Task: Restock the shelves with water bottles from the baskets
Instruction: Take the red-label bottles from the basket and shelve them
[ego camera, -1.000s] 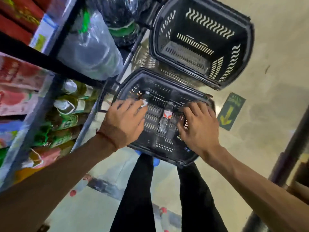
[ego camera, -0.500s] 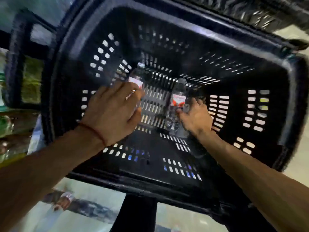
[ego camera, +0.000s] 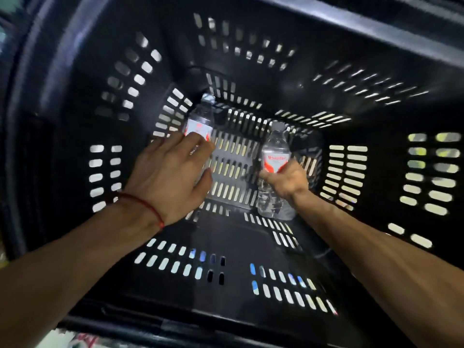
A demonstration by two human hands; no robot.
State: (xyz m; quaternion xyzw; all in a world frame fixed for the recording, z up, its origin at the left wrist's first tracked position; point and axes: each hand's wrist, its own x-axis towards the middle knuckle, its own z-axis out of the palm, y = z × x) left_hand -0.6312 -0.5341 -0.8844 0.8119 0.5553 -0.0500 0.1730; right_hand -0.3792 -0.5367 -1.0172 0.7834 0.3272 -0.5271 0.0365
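I see the black slotted basket (ego camera: 75, 101) filling the view, both arms reaching in. Left hand (ego camera: 168, 177) is curled over the left water bottle (ego camera: 199, 119) near the basket's far-left floor corner. Right hand (ego camera: 286, 180) is clamped around the right water bottle (ego camera: 275, 151), on the basket floor right of centre.

Landmark: black basket (ego camera: 326, 28), floor seen from above.
Right water bottle (ego camera: 275, 151), basket floor right of centre: white label, red script wordmark and red flame-like shape; lettering blurred, not legible.
Left water bottle (ego camera: 200, 119), far-left corner: red-and-white label, no readable text.
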